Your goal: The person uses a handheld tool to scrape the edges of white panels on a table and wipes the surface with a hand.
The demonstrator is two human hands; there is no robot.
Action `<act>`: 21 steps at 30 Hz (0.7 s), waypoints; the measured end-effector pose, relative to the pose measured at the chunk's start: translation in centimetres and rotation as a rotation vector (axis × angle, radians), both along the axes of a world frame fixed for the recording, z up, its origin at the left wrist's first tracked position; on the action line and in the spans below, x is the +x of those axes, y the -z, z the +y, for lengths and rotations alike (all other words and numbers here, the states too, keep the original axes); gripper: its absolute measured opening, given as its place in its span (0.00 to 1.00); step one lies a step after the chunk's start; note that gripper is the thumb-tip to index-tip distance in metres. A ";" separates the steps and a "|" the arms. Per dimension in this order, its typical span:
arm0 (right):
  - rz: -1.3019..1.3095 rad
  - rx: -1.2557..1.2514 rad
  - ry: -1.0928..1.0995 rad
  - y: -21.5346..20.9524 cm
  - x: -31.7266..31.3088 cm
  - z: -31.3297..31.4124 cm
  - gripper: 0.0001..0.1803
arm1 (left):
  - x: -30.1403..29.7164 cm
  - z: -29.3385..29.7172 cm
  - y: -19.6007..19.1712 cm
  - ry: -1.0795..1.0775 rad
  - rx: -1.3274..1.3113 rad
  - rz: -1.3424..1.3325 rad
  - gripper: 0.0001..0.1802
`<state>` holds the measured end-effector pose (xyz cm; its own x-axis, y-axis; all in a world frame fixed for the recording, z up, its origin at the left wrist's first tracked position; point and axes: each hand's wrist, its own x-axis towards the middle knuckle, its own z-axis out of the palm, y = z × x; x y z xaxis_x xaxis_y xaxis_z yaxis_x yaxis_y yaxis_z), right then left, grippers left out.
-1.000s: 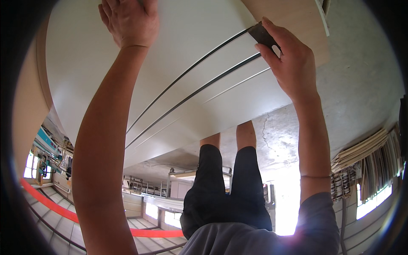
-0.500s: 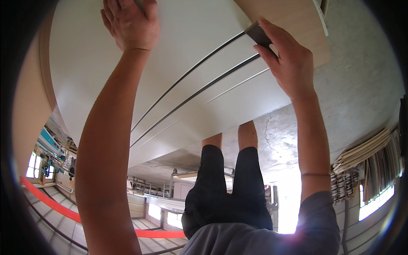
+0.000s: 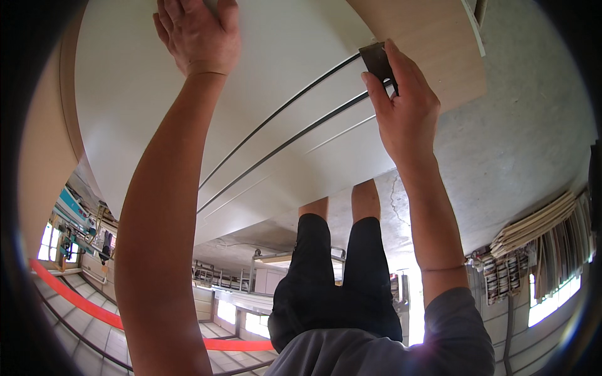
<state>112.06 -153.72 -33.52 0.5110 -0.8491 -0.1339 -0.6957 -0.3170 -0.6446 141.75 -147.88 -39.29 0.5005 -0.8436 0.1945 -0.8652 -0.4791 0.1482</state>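
Across the upper half of the frame spreads a large pale off-white panel with smooth flat faces (image 3: 157,106), its long edges bending with the lens; two thin dark grooves (image 3: 295,119) run along it from the upper right toward the lower left, with a fainter line just beside them. At the upper right the panel ends in a light tan wood-grain board end (image 3: 433,44), and beyond that edge lies bare grey concrete floor (image 3: 520,138), with open room out to a stack of flat sheets (image 3: 533,225) at the right rim. At the top of the frame the left hand (image 3: 197,34) lies flat and spread on the panel's face, fingers open, gripping nothing. In the upper right the right hand (image 3: 404,103) is closed around a small dark flat rectangular block (image 3: 378,61), thumb on one side and fingers on the other, the block pressed to the panel where the grooves meet the tan end. Below the panel's lower edge show the person's bare legs and black shorts (image 3: 332,294).
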 end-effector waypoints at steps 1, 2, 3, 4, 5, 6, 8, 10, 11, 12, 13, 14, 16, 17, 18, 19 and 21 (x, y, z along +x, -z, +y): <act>0.001 -0.011 -0.005 0.0 0.0 -0.1 0.26 | 0.0 0.0 0.0 0.000 0.001 0.003 0.39; 0.002 -0.023 -0.010 0.1 0.1 -0.2 0.26 | -0.1 -0.1 0.0 0.000 0.002 0.005 0.39; 0.003 -0.035 -0.016 0.1 0.1 -0.3 0.26 | -0.1 -0.1 0.0 -0.001 0.004 0.005 0.39; 0.023 -0.036 -0.025 -0.1 0.1 -0.5 0.26 | -0.1 -0.2 0.0 -0.001 0.005 0.007 0.39; 0.044 -0.038 -0.033 -0.4 0.1 -0.7 0.26 | -0.2 -0.4 0.0 -0.002 0.005 0.009 0.39; 0.065 -0.041 -0.042 -0.7 0.1 -0.9 0.26 | -0.4 -0.5 -0.1 -0.001 0.002 0.020 0.39; 0.105 -0.002 -0.043 -1.2 0.5 -1.3 0.25 | -0.3 -0.5 -0.1 -0.004 -0.007 0.025 0.41; 0.141 0.029 -0.047 -1.7 1.2 -1.7 0.25 | -0.5 -0.3 0.1 0.018 -0.058 0.020 0.40; 0.156 0.042 -0.052 -1.9 1.6 -1.9 0.25 | -0.4 -0.2 0.2 0.028 -0.084 0.013 0.39; 0.171 0.055 -0.057 -2.0 2.0 -2.1 0.25 | -0.3 -0.1 0.2 0.018 -0.061 0.007 0.40; 0.172 0.027 -0.070 -2.0 2.1 -2.3 0.25 | -0.8 -0.2 0.2 0.012 -0.058 0.008 0.41; 0.172 -0.001 -0.084 -1.8 2.1 -2.5 0.24 | -1.1 -0.3 0.2 0.005 -0.056 0.008 0.41; 0.182 -0.001 -0.099 -2.0 2.9 -3.3 0.24 | -1.5 -0.7 0.1 -0.018 -0.036 0.021 0.41; 0.191 0.027 -0.100 -2.1 3.6 -3.7 0.24 | -1.8 -0.8 0.0 -0.024 -0.032 0.032 0.42; 0.201 0.055 -0.100 -2.3 4.2 -4.2 0.23 | -2.1 -0.9 0.0 -0.032 -0.027 0.043 0.42; 0.221 0.060 -0.107 -2.2 4.9 -4.7 0.23 | -2.3 -1.1 -0.1 -0.037 -0.028 0.051 0.42; 0.260 0.066 -0.121 -1.9 6.4 -5.9 0.23 | -2.5 -1.5 -0.2 -0.058 0.015 0.076 0.43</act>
